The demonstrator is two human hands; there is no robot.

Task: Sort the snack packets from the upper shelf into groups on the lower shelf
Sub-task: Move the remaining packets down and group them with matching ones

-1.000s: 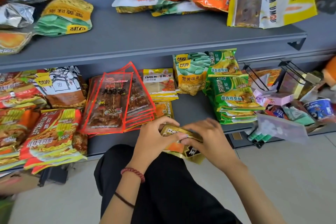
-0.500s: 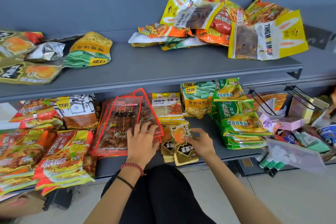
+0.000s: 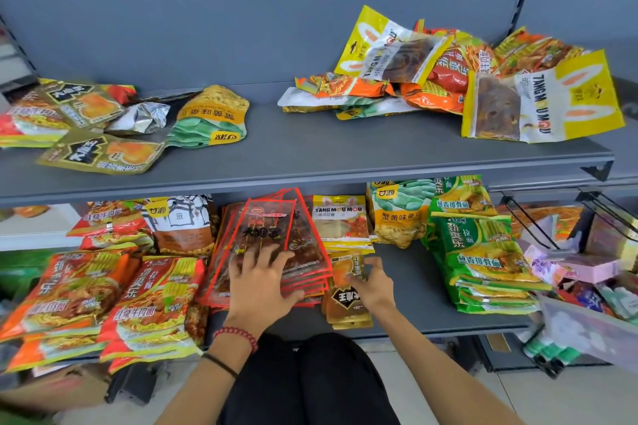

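Right hand point(image 3: 374, 286) was down on the gold packet point(image 3: 345, 302), fingers bent with the tips on its upper part and the thumb lifted off. Honestly couldn't tell if it was pinching the packet or just resting on it.

That packet topped a small gold stack on the lower shelf point(image 3: 417, 290), near the front edge. Its long axis ran front to back, away from the person. It lay under the fingertips and a bit left of the palm, so the right hand was clearly the nearer one.

Left hand point(image 3: 262, 286) was flat, fingers spread, pressing on the red packets point(image 3: 272, 235) right up against the gold stack. So the stack sat squeezed between both hands.

Behind it were the Tang Mou Mou packs point(image 3: 340, 221). The green noodle packs point(image 3: 483, 262) were off to the right, past a bare strip of shelf.

My guess: this one was as good as placed, and the next reach goes up. The spare gold packets point(image 3: 100, 155) lay at the far left of the upper shelf point(image 3: 310, 148), up and left of both hands, so the left hand looked the better pick for those. The heap point(image 3: 448, 79) on the right of that shelf sat above the right hand.
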